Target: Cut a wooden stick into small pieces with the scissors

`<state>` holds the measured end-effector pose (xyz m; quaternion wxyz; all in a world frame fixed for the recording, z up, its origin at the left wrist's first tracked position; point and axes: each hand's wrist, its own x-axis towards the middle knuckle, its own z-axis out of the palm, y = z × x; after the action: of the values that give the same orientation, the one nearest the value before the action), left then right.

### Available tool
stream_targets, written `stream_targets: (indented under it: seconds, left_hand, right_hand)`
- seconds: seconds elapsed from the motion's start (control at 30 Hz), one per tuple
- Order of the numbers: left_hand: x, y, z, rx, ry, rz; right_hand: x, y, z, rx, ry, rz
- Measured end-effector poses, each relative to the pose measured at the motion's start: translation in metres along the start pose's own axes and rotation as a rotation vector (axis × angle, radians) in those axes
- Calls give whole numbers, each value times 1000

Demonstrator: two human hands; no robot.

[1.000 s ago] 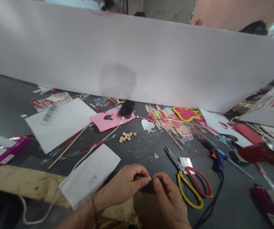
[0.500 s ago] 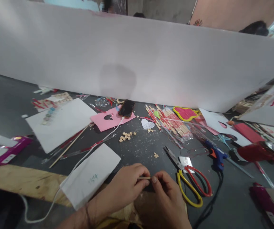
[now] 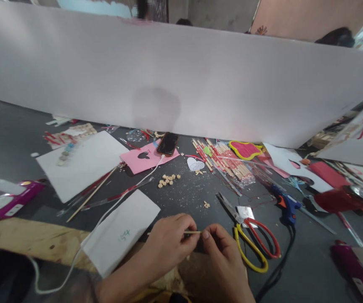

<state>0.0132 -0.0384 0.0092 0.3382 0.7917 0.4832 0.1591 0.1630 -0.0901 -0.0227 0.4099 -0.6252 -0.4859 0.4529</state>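
Note:
Between my two hands runs a thin wooden stick [image 3: 192,232], level above the table's near edge. My left hand [image 3: 173,237] is closed round it, and a short end pokes out on the left by the wrist. The fingertips of my right hand [image 3: 221,246] pinch the stick's right end. Just right of that hand lie open scissors [image 3: 242,227] with one yellow and one red handle, over a small white square. Beyond my hands are a little heap of cut stick pieces [image 3: 207,205] and a larger cluster of pale wooden bits [image 3: 168,181].
A white board [image 3: 181,75] stands across the back. A plugged-in phone [image 3: 168,144] rests on pink paper [image 3: 137,162]. Wrapped chopsticks [image 3: 228,160], a blue glue gun [image 3: 288,206] and a red can [image 3: 335,200] lie right; white sheets [image 3: 83,160] and a folded paper [image 3: 123,231] left.
My left hand has shifted slightly left and up along the stick, so more of the stick shows between my hands and its left end now appears. The other things have stayed put.

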Motion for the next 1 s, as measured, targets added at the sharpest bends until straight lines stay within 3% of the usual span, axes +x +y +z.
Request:
stream_targets:
  seconds: [0.27, 0.6, 0.83, 1.0]
  left_hand:
    - [-1, 1, 1, 5, 21, -23]
    - [-1, -3, 0, 21, 36, -42]
    - [0, -14, -2, 19, 38, -86]
    - [-1, -15, -4, 34, 44, -69]
  right_hand:
    - [-1, -1, -1, -40, 15, -26]
    - [1, 3, 1, -246, 14, -116]
    - [22, 13, -15, -512, 33, -238]
    - [39, -6, -29, -634, 35, -319]
